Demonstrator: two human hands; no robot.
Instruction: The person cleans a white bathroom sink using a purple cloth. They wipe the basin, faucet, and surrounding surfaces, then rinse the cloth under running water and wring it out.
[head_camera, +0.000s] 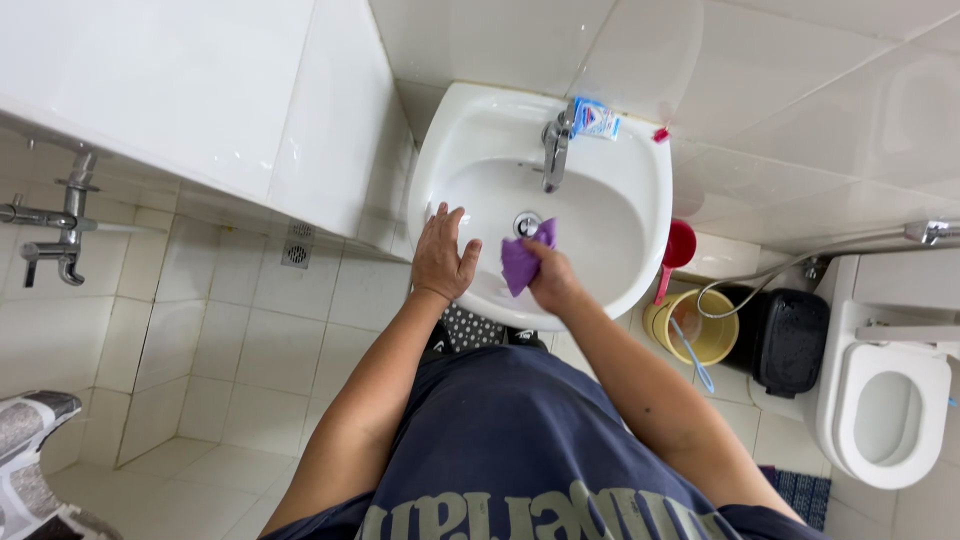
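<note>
Nearest, the person's dark blue shirt (520, 450) fills the bottom of the view, and both bare forearms reach forward from it to a white sink (440, 150) fixed to the tiled wall. At the front rim the left hand (443, 258) lies flat, palm down, fingers spread and holding nothing; its fingertips point into the basin. Just beside it, the right hand (552, 280) has its grip clamped on a purple cloth (522, 262). That cloth sticks out to the left of the closed fingers, bunched, and presses against the inner front slope of the basin, between the two hands and a little below the drain (527, 223). One corner of it reaches up close to the drain ring.

Beyond the drain, a metal tap (554, 148) stands at the back of the basin, its spout aimed down at the bowl. A small blue and white tube (596, 120) lies on the back ledge just right of the tap, and a little red thing (661, 133) sits further right on the rim.

Right of the sink, on the floor, stand a yellow bucket (712, 345), a red scoop (677, 250), a black bin (795, 340) and a white toilet (890, 410).
</note>
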